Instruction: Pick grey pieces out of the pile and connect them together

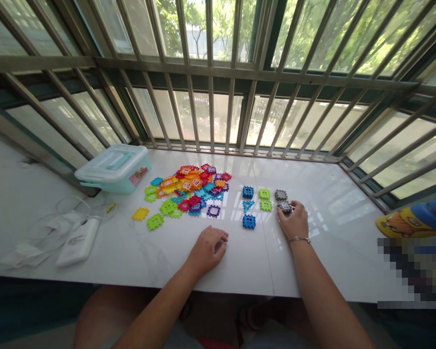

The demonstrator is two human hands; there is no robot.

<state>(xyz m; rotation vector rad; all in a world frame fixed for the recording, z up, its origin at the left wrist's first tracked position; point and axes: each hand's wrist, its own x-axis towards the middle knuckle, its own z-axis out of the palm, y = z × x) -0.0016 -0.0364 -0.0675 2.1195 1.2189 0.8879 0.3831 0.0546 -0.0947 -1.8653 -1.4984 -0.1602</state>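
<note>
My right hand [293, 219] is at the right of the sorted pieces, its thumb and fingers closed around a grey plastic building tile [285, 207] with a window pattern. Just behind that lies a darker grey notched tile [281, 195]. My left hand [209, 247] rests on the table with loosely curled fingers, thumb apart, and nothing visible in it. Left of the grey tiles sit small green tile stacks [265, 194]. Further left are blue square tiles [248, 222] and, between them, a blue triangular piece [248, 206]. A purple window tile [213, 211] lies beyond my left hand.
A mixed heap of colourful tiles [187, 184] spreads over the white table [240, 261]. Behind it on the left stands a lidded plastic box [112, 167]. A white power strip [78, 242] with cables lies at left. A yellow-and-blue object [410, 218] is at right; window bars stand behind.
</note>
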